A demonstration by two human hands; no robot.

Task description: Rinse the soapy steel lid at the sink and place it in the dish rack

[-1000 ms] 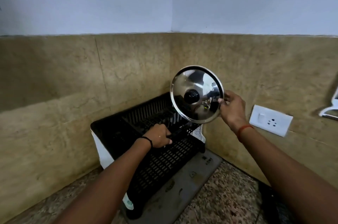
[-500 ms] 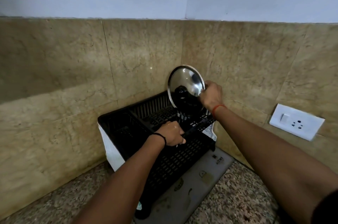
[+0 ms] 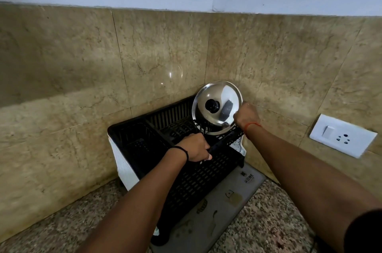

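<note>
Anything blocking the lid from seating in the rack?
Nothing visible. The right hand holds the steel lid upright by its rim at the back right end of the black dish rack, its lower edge already down among the rack's bars. The left hand grips the rack's front edge, clear of the lid.

One readable text: "HOME" printed in dark letters on the grey mat [image 3: 208, 219], near its far right corner, just beside the foot of the black dish rack [image 3: 198, 178]. Smaller line under it too blurred to read. Other marks on the mat are pictures, not letters.
</note>
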